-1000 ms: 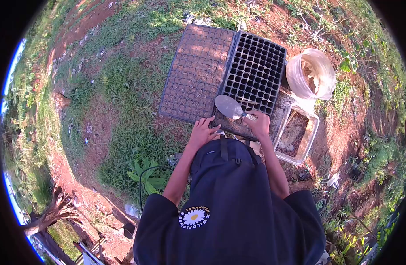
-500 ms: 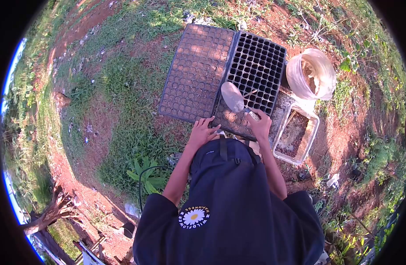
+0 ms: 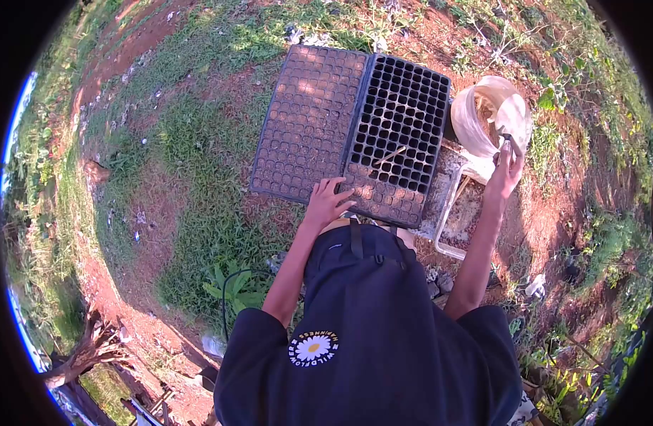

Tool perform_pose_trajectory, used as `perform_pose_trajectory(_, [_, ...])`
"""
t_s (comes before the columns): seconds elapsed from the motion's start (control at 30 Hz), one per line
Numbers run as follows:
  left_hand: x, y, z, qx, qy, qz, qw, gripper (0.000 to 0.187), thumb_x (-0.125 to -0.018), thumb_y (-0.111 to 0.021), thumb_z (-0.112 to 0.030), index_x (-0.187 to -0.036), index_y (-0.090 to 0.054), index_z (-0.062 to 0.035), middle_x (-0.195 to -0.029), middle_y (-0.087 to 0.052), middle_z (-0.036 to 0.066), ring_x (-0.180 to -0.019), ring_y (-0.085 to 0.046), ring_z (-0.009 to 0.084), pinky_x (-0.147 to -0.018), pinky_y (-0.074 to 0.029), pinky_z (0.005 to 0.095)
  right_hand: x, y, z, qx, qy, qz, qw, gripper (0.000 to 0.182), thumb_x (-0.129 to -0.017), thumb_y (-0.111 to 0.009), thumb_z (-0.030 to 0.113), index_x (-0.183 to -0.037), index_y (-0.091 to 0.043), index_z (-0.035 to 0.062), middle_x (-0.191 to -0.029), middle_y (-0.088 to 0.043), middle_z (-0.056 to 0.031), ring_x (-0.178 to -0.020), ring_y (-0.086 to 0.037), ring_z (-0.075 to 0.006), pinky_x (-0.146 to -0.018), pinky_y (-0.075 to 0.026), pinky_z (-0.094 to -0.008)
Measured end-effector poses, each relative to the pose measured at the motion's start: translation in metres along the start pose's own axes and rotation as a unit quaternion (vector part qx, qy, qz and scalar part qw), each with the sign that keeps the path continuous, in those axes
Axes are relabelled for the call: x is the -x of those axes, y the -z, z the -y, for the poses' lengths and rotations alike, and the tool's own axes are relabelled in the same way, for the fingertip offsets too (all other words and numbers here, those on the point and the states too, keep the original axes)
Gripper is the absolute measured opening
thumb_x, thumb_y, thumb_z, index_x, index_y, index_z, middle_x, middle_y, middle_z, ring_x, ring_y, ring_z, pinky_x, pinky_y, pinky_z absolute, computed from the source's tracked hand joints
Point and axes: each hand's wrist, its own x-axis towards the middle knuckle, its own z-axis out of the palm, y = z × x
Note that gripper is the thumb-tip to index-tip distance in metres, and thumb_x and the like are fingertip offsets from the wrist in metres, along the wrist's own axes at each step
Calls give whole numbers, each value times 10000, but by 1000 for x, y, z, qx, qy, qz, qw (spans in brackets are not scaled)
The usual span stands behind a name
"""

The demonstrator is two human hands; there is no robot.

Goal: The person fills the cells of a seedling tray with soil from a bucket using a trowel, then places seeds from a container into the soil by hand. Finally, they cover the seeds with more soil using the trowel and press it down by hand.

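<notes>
Red earth and patchy grass spread around two black seedling trays laid side by side on the ground. On the left tray [image 3: 306,135] every cell is packed with soil, while the right tray [image 3: 399,138] holds soil only in its nearest rows, a thin stick lying across its empty cells. The left hand [image 3: 328,202] rests open, fingers spread, on the near edge where the trays meet. The right hand [image 3: 504,174] is stretched out to the right, closed around a trowel [image 3: 512,117] whose blade sits inside the round plastic tub [image 3: 475,121]. Just below that hand stands a rectangular clear container [image 3: 460,213] with soil in it.
</notes>
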Motion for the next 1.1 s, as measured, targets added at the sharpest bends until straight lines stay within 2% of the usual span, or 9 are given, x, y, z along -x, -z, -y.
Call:
perform_pose_trajectory(0.27, [-32, -8, -4, -140, 3, 27, 990, 734, -874, -635, -540, -1519, -385, -295, -1636, -142, 130, -1453, -233, 388, -1147, -239, 547, -17, 8, -25, -61, -112, 25, 992, 338, -1009, -539, 146, -1320, -571, 19, -1219, -610, -176, -1011, -658, -249, -926, -553, -337])
perform_pose_trajectory(0.5, [-34, -16, 1, -154, -6, 42, 987, 728, -884, -609, -557, -1526, -371, -308, -1646, -122, 127, -1498, -142, 388, -1161, -220, 574, -24, 5, -39, -85, -126, 21, 988, 347, -999, -577, 173, -1296, -540, -1, -1161, -618, -152, -972, -659, -231, -899, -559, -329])
perform_pose_trajectory(0.6, [-36, -18, 1, -159, -29, 19, 987, 707, -888, -607, -552, -1514, -398, -299, -1645, -127, 129, -1493, -157, 387, -1159, -223, 567, -33, 13, -44, 55, -136, 26, 989, 353, -951, -674, 334, -1074, -532, 34, -893, -660, -107, -812, -657, -149, -763, -545, -286])
perform_pose_trajectory(0.63, [-36, -17, 0, -155, -20, 25, 987, 697, -889, -612, -543, -1508, -413, -293, -1645, -130, 130, -1490, -166, 384, -1159, -220, 561, -19, 5, -9, 171, -147, 26, 974, 389, -949, -671, 382, -1083, -532, 44, -826, -637, -87, -732, -606, -133, -730, -494, -296])
perform_pose_trajectory(0.7, [-38, -15, -2, -149, -23, 30, 988, 687, -889, -617, -535, -1501, -428, -286, -1645, -133, 132, -1488, -174, 382, -1158, -217, 555, -42, 24, -40, 237, -160, 68, 956, 451, -962, -636, 413, -1171, -540, 25, -943, -629, -83, -808, -582, -132, -745, -481, -272])
perform_pose_trajectory(0.77, [-37, -10, -7, -126, 1, 28, 992, 677, -887, -631, -514, -1494, -443, -280, -1644, -139, 134, -1483, -187, 377, -1160, -206, 542, -31, 20, -3, 304, -124, 38, 944, 421, -997, -587, 372, -1236, -529, 30, -935, -609, -79, -787, -544, -125, -717, -462, -277])
perform_pose_trajectory(0.87, [-38, -3, -10, -88, 21, 22, 996, 689, -874, -664, -470, -1496, -441, -276, -1642, -148, 133, -1481, -193, 373, -1162, -202, 546, -32, 29, 16, 62, -139, 12, 988, 278, -1039, -484, 193, -1286, -516, 71, -934, -594, -89, -759, -545, -129, -725, -477, -291])
perform_pose_trajectory(0.97, [-48, 3, -15, -58, 43, 18, 997, 684, -868, -685, -433, -1489, -451, -268, -1637, -164, 132, -1478, -199, 370, -1158, -201, 551, -60, 66, -9, -200, -183, 43, 962, 457, -993, -548, 102, -1423, -430, 1, -1196, -563, -184, -901, -599, -195, -827, -526, -333])
perform_pose_trajectory(1.1, [-83, 12, -26, -27, 56, -32, 998, 602, -901, -670, -417, -1450, -501, -235, -1586, -272, 149, -1445, -262, 374, -1144, -224, 539, -53, 66, 29, -232, -230, 192, 925, 549, -910, -544, 29, -1434, -413, -65, -1075, -620, -184, -839, -589, -206, -808, -529, -328])
